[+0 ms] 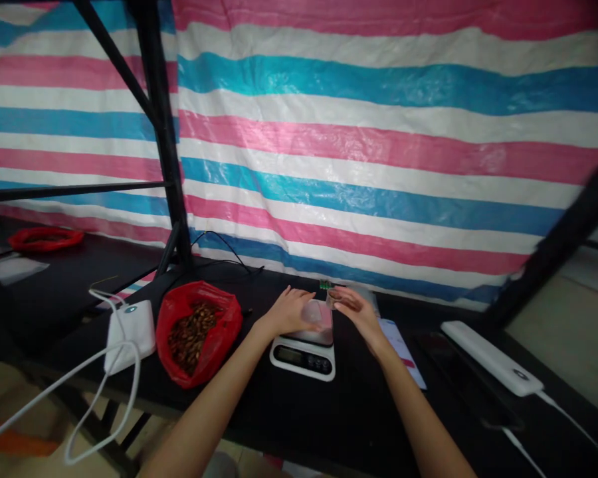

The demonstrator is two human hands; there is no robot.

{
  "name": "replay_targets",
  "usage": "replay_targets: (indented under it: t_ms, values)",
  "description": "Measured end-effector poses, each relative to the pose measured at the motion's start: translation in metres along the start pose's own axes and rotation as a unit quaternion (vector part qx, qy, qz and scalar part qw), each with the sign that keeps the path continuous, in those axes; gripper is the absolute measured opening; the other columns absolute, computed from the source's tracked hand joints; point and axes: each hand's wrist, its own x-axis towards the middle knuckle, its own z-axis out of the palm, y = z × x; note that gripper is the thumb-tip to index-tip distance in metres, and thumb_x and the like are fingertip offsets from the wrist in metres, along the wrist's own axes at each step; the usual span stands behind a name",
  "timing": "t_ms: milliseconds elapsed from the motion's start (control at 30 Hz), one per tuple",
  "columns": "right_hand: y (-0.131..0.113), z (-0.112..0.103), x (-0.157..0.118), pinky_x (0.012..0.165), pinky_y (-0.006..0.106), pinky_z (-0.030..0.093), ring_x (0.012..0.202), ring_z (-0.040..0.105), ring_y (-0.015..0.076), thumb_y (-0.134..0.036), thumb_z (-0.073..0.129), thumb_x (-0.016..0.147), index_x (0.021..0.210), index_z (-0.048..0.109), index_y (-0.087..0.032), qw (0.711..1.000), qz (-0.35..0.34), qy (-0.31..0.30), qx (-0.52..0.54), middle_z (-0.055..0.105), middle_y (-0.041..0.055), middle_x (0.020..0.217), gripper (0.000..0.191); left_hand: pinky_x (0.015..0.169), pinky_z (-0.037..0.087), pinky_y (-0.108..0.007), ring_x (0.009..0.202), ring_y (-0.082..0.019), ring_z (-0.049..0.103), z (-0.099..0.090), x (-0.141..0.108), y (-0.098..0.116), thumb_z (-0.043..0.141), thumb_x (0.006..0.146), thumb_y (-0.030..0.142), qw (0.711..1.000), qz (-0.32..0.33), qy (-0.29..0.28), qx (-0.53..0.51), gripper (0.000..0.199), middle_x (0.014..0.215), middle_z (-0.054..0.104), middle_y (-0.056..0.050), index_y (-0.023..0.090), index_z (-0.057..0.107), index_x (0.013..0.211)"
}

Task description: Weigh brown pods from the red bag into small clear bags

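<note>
A white kitchen scale (303, 358) with a dark display panel lies on the black table in front of me. On its platform is a translucent round container (313, 313), with my left hand (292, 311) curled around its left side. Just to the right, above the scale's edge, my right hand (355, 309) pinches a small clear cup (333, 297) that seems to hold something brown. To the left of the scale sits an open red plastic bag (226, 325) filled with brown seeds or beans (194, 335); their exact kind is unclear.
Left of the bag stands a white power bank (129, 335) with looping cables. To the right lie a lit phone (403, 352), a dark phone (466, 378) and a long white power bank (493, 358). A black frame post (162, 133) rises behind; striped sheeting (379, 153) hangs at the back.
</note>
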Motion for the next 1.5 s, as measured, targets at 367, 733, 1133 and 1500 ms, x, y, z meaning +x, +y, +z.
replay_targets:
  t_ms: [367,733,1133,1500]
  values:
    - [0.006,0.009,0.002,0.094,0.041,0.044,0.099,0.062,0.0214,-0.034,0.071,0.065,0.102,0.059,-0.023,0.999,-0.043,0.015,-0.022,0.066,0.0057,0.104,0.04,0.092,0.039,-0.036,0.099,-0.024,0.057,0.014,0.013,-0.002,0.072,0.062,0.04,0.981,-0.021,0.067,-0.179,0.055,0.107,0.063,-0.007,0.023,0.06,0.113]
    - [-0.017,0.011,-0.01,0.089,0.038,0.046,0.102,0.059,0.0211,-0.028,0.07,0.068,0.1,0.059,-0.023,0.984,-0.135,0.029,-0.11,0.065,0.0053,0.107,0.034,0.097,0.038,-0.038,0.107,-0.025,0.056,0.007,0.011,0.009,0.075,0.062,0.029,0.855,-0.043,0.035,-0.515,0.06,0.118,0.06,-0.013,0.013,0.057,0.117]
    - [-0.038,0.021,-0.023,0.1,0.042,0.038,0.114,0.052,0.0219,-0.026,0.055,0.082,0.105,0.064,-0.03,0.952,-0.222,0.01,-0.21,0.058,0.0022,0.121,0.025,0.09,0.041,-0.037,0.098,-0.025,0.059,0.003,0.006,0.012,0.074,0.062,0.035,0.835,-0.057,-0.003,-0.548,0.052,0.103,0.066,-0.009,0.011,0.063,0.108]
    - [-0.029,0.011,-0.018,0.092,0.04,0.042,0.109,0.052,0.023,-0.038,0.058,0.079,0.111,0.06,-0.026,0.938,-0.216,0.17,-0.21,0.057,0.0075,0.114,0.035,0.1,0.034,-0.042,0.112,-0.026,0.052,0.004,0.01,0.01,0.076,0.058,0.029,0.919,-0.021,0.072,-0.388,0.058,0.119,0.058,-0.012,0.017,0.061,0.113]
